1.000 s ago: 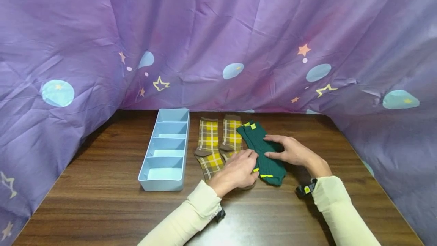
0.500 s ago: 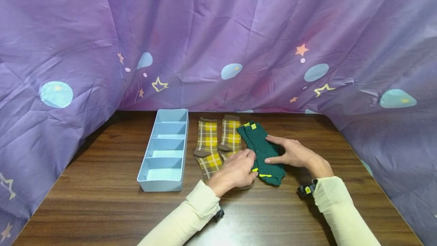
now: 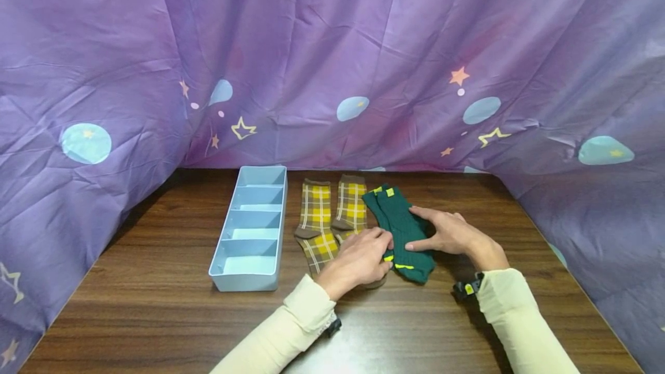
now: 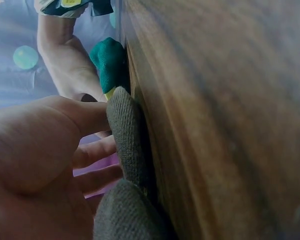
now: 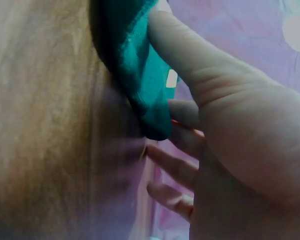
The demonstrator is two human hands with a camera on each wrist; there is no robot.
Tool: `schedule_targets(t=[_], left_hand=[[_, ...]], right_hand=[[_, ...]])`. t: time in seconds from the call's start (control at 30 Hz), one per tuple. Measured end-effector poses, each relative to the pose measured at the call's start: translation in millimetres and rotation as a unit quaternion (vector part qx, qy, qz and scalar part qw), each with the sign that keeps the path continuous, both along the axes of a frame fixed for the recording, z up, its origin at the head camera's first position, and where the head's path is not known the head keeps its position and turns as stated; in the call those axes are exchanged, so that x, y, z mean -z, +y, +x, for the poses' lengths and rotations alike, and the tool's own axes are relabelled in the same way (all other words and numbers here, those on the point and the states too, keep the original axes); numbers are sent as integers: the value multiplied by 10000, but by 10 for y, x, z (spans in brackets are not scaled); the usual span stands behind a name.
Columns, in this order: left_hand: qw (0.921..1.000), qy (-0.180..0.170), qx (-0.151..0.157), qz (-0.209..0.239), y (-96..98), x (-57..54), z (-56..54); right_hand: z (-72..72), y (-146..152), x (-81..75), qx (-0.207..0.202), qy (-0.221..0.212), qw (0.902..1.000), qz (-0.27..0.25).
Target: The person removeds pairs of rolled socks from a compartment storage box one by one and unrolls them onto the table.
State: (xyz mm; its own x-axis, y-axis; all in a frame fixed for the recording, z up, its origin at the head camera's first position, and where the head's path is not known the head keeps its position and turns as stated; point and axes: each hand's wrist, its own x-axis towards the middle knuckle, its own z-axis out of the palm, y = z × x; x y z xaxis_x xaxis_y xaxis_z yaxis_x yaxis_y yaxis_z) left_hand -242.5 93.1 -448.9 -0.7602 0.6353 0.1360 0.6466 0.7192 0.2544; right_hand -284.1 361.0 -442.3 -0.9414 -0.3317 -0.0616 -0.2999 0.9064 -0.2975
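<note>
Two dark green ribbed socks (image 3: 400, 224) with yellow tabs and bands lie overlapped on the wooden table. To their left are two brown-and-yellow plaid socks (image 3: 316, 206), side by side, the nearer parts of one hidden under a hand. My left hand (image 3: 358, 258) rests over that plaid sock, fingertips right at the green socks' left edge. In the left wrist view its thumb reaches past a brown sock toe (image 4: 125, 130). My right hand (image 3: 449, 232) touches the right part of the green socks with spread thumb and forefinger; the right wrist view shows its other fingers loosely extended.
A light blue box (image 3: 280, 235) with several compartments in a row stands left of the plaid socks. A purple star-patterned curtain (image 3: 332, 62) rises behind and on both sides of the table (image 3: 156, 316).
The green socks have shifted slightly right, and my right hand with them. My left hand stays nearly in place. The plaid socks and the box have not moved.
</note>
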Motion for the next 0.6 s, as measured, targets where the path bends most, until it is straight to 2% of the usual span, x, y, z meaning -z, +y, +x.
schedule_targets(t=[0.6], left_hand=[[10000,-17,-53,25,7,3,4]], right_hand=[[13,142,-43,239,-320,9992,91]])
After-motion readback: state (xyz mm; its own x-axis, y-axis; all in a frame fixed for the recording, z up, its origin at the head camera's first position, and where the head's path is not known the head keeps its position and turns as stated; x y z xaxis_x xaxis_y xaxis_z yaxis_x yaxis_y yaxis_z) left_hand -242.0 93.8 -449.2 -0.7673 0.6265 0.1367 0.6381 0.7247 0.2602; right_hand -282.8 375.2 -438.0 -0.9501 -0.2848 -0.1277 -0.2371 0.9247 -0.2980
